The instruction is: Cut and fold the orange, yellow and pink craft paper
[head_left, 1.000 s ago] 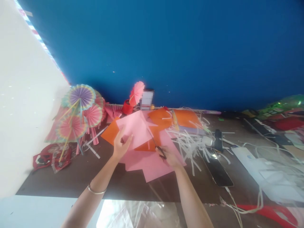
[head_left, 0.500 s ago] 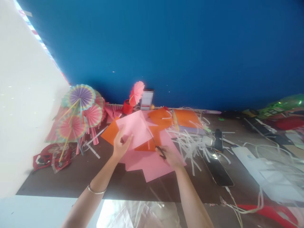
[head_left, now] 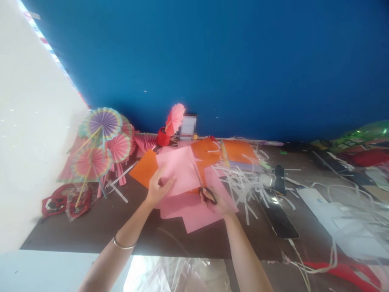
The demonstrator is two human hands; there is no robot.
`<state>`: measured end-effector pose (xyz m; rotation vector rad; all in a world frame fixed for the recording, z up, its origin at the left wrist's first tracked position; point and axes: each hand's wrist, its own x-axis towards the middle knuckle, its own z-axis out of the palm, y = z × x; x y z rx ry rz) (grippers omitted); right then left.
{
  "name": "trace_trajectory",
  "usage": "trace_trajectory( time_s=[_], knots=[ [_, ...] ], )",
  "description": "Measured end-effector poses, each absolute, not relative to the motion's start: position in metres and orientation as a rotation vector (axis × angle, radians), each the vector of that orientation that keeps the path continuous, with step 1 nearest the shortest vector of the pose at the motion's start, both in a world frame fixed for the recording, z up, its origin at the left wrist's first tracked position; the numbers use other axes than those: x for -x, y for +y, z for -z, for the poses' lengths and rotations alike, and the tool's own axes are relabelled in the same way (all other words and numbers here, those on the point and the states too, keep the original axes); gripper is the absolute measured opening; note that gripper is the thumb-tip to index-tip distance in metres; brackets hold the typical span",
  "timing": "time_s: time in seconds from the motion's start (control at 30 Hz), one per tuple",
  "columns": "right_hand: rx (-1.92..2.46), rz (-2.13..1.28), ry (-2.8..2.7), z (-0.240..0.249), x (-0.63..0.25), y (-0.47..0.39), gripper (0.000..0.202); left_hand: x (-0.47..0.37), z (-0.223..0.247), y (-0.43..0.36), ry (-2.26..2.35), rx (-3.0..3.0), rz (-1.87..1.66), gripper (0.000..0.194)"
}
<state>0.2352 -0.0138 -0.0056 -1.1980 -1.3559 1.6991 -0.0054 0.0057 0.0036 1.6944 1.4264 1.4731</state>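
Observation:
A light pink sheet (head_left: 181, 170) is gripped at its left side by my left hand (head_left: 158, 188), thumb on top. My right hand (head_left: 216, 202) holds dark-handled scissors (head_left: 208, 195) by their loops, the blades pointing up and away along the sheet's right edge. Whether the blades are parted is blurred. Orange sheets (head_left: 144, 167) and darker pink sheets (head_left: 194, 215) lie beneath on the brown table (head_left: 121, 227).
Paper fans (head_left: 103, 123) stand at the left, near a red tape roll (head_left: 163, 137). White paper strips (head_left: 243, 186) are heaped right of the sheets. A phone (head_left: 282, 219) with a cable and a white box (head_left: 328, 223) lie further right.
The light pink sheet has shifted right and slightly down, with my left hand following. The scissors' loops look wider apart than before, and more orange paper shows at the left.

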Motion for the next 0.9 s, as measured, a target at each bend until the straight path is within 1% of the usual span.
trace_trajectory(
  time_s=[0.9],
  knots=[
    [1.233, -1.696, -1.296, 0.0081, -0.2344, -0.0139, 0.039, 0.0052, -0.0003, 0.0061, 1.393, -1.71, -1.477, 0.048]
  ],
)
